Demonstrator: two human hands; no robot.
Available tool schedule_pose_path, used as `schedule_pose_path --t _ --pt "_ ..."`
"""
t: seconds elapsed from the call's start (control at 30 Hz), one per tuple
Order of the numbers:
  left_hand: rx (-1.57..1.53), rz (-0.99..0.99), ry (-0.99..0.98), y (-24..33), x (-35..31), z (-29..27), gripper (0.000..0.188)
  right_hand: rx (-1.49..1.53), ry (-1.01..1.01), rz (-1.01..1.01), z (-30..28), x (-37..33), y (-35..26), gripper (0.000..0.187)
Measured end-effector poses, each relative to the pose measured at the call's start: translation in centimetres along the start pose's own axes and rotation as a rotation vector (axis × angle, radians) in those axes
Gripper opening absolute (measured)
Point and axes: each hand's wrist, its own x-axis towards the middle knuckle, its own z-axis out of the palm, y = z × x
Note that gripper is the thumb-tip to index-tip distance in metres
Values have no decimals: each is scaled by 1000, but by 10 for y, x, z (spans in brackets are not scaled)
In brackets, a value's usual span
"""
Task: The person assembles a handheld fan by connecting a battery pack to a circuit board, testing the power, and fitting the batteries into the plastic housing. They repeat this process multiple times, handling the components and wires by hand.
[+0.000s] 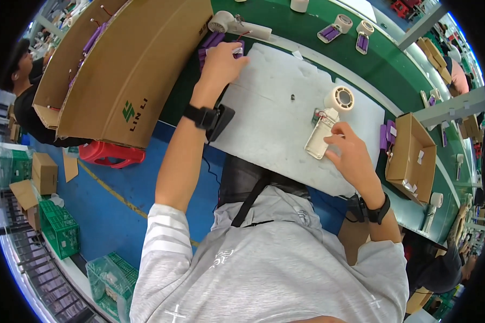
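Note:
My left hand [223, 63] reaches to the far left corner of the white foam sheet [275, 102]. Its fingers close round a purple battery pack [238, 52], partly covered by the hand, with more purple packs [213, 40] beside it. On the right of the sheet lies a cream handheld fan [320, 139], its round head away from me and its handle shell open, with small wires near the neck. My right hand [353, 156] grips the right edge of that handle between thumb and fingers. A small dark part [292, 97] sits on the foam.
A large cardboard box [140, 70] stands at the left, a smaller open box [412, 159] at the right beside purple packs [387, 134]. Fans with purple packs [331, 32] lie on the green bench [302, 24] beyond. Another fan [221, 22] rests behind my left hand.

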Motion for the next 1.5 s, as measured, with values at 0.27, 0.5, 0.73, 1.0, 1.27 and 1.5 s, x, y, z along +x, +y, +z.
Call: schedule_pose_path --t 0.27,0.5,0.73,1.0,1.27,1.5 --pt "-289 59 259 15 -24 -21 21 270 22 119 -35 -18 -6 37" --pt "-630 284 -308 113 -109 20 16 587 429 -2 -11 13 -31 31" --pt "-425 429 -354 81 -92 79 18 719 -7 444 -29 -8 12 19" --pt "-215 373 -464 60 -79 107 20 500 180 160 -2 11 23 17" --pt "-338 237 -549 61 -94 108 22 315 213 84 19 12 26 16" --pt "-484 98 -498 49 -97 112 21 302 198 78 19 12 24 15"
